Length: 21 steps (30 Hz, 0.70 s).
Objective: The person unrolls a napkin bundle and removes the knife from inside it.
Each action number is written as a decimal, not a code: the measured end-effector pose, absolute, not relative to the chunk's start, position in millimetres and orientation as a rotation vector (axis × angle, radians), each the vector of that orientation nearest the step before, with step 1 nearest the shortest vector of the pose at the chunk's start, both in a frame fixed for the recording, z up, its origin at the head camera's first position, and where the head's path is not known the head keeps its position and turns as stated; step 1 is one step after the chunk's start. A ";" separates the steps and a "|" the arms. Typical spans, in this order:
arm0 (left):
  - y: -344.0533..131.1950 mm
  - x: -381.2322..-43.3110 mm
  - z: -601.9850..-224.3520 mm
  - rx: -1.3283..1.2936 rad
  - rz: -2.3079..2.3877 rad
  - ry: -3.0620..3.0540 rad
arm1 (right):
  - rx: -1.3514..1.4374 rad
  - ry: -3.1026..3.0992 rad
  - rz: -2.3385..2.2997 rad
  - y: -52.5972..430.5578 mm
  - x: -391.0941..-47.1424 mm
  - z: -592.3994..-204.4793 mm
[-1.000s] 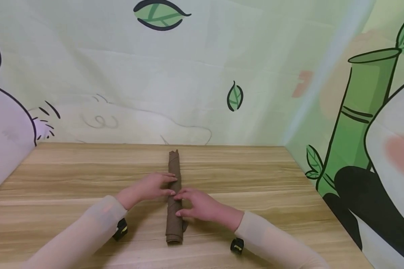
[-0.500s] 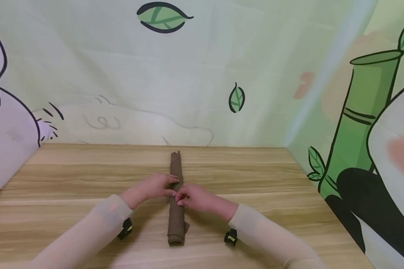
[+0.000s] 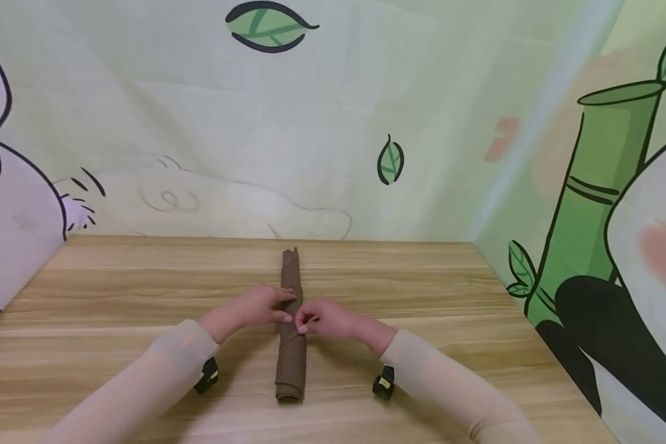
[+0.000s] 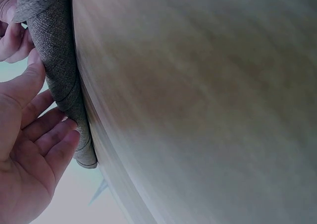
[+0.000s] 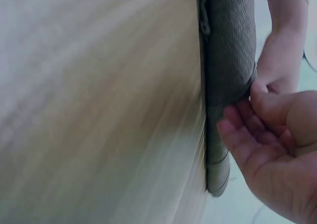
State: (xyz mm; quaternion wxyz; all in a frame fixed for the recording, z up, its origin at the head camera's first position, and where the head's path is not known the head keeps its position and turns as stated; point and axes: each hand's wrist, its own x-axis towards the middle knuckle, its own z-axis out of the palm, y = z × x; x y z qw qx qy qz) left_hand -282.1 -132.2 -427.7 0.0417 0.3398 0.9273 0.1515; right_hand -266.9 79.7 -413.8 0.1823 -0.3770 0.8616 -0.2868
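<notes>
A long roll of brown cloth (image 3: pixel 291 364) lies lengthwise on the wooden table, with a wrapped edge crossing it at a slant. On its left side my left hand (image 3: pixel 258 306) rests relaxed fingers and thumb against the upper middle of the roll. Just nearer to me, on the right side, my right hand (image 3: pixel 330 319) pinches at the cloth's surface with thumb and forefinger. The left wrist view shows the left fingertips (image 4: pixel 69 125) touching the roll's wrinkled surface (image 4: pixel 59 50). In the right wrist view the right thumb (image 5: pixel 262 102) meets a cloth edge; the exact pinch is partly hidden.
The wooden table (image 3: pixel 144 277) ends at a pale printed backdrop (image 3: pixel 322 123) with leaves, bamboo and pandas. Another backdrop panel stands along the table's right side. A small black device hangs under each wrist.
My right hand's fingers have closed from a loose spread to a pinch and moved slightly away from me along the roll. A small flap at the roll's lower right has gone from sight.
</notes>
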 end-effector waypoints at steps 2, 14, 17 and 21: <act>-132.4 -282.5 -427.6 1.046 0.458 2.839 | -1.076 2.402 -0.811 82.2 -271.0 -414.2; -133.1 -283.0 -426.9 1.051 0.474 2.846 | -1.110 2.333 -0.700 76.3 -276.5 -407.7; -132.6 -283.0 -426.7 1.041 0.474 2.844 | -1.106 2.340 -0.698 75.4 -276.8 -407.7; -132.3 -282.5 -426.4 1.031 0.480 2.840 | -1.132 2.321 -0.698 76.8 -279.1 -407.8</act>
